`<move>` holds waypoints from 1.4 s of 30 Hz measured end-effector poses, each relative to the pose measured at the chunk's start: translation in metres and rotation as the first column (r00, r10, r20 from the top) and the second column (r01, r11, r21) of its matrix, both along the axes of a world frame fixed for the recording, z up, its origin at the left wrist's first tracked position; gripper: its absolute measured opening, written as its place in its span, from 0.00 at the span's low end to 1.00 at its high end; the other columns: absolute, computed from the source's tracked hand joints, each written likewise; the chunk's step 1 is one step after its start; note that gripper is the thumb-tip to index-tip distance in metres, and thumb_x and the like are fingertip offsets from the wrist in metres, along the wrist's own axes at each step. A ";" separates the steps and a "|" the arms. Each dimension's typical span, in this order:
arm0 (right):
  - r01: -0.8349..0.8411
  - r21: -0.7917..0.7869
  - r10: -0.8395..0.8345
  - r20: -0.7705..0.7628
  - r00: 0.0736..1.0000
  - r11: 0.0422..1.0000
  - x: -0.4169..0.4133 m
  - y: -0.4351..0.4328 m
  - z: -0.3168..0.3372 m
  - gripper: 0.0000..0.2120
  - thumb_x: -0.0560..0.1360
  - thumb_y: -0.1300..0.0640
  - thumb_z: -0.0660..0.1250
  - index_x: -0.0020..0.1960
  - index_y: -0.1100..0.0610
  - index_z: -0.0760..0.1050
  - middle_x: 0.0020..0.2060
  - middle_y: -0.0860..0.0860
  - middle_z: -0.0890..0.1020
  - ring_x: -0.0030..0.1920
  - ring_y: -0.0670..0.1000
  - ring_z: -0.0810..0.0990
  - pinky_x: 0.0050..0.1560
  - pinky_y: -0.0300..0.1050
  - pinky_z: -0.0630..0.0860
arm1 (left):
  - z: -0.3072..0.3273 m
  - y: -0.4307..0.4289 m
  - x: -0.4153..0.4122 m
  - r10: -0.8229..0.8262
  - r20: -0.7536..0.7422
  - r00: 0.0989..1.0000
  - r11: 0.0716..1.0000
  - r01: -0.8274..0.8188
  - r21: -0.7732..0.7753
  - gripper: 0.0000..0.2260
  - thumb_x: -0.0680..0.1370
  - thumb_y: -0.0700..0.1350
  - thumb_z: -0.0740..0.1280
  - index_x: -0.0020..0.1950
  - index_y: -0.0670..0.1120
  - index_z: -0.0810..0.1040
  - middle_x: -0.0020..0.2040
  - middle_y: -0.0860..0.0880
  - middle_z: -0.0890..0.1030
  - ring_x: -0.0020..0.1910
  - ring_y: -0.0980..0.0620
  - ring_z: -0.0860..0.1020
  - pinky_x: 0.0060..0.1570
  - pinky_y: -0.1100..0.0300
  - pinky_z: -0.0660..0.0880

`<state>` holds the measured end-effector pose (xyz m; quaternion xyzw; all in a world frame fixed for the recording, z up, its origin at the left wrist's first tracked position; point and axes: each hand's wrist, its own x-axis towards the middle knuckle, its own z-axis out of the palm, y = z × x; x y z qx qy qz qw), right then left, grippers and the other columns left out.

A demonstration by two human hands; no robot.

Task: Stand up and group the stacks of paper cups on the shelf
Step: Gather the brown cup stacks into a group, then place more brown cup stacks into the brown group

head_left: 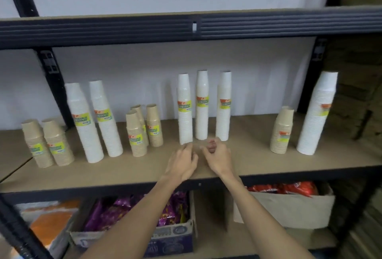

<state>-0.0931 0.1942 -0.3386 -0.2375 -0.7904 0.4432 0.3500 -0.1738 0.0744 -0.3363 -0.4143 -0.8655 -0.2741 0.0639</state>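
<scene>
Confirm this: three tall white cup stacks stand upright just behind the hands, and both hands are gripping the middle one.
Not quite. The head view shows the three tall white stacks upright behind the hands, but neither the left hand nor the right hand grips any; both are empty, low on the shelf before them.

Both forearms are showing bare from elbow to wrist, no sleeves reaching them. The left hand point(183, 162) and right hand point(219, 156) are wearing nothing.
</scene>
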 end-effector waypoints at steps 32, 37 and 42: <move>0.323 0.011 -0.324 0.034 0.946 0.946 0.064 0.073 0.010 0.24 0.71 0.52 0.76 0.63 0.53 0.71 0.57 0.51 0.82 0.57 0.54 0.80 0.57 0.53 0.76 | -0.014 -0.014 -0.011 -0.088 0.076 0.993 0.988 0.096 -0.117 0.17 0.81 0.48 0.61 0.70 0.49 0.72 0.68 0.49 0.75 0.67 0.45 0.72 0.67 0.56 0.65; 0.191 -0.009 -0.191 0.003 0.981 0.981 0.030 0.021 0.010 0.24 0.71 0.52 0.76 0.64 0.53 0.71 0.57 0.50 0.82 0.57 0.52 0.80 0.56 0.47 0.74 | -0.013 -0.086 -0.037 0.021 0.029 0.999 0.999 -0.019 -0.049 0.13 0.80 0.46 0.62 0.64 0.50 0.76 0.63 0.51 0.77 0.60 0.46 0.75 0.62 0.56 0.69; 0.056 -0.026 -0.056 -0.012 0.998 0.998 -0.012 -0.032 0.008 0.25 0.70 0.50 0.76 0.63 0.51 0.71 0.55 0.48 0.82 0.56 0.50 0.80 0.59 0.53 0.76 | -0.015 -0.147 -0.051 0.333 0.004 0.943 0.943 -0.333 0.012 0.10 0.79 0.47 0.61 0.58 0.48 0.74 0.43 0.48 0.81 0.44 0.43 0.79 0.44 0.50 0.74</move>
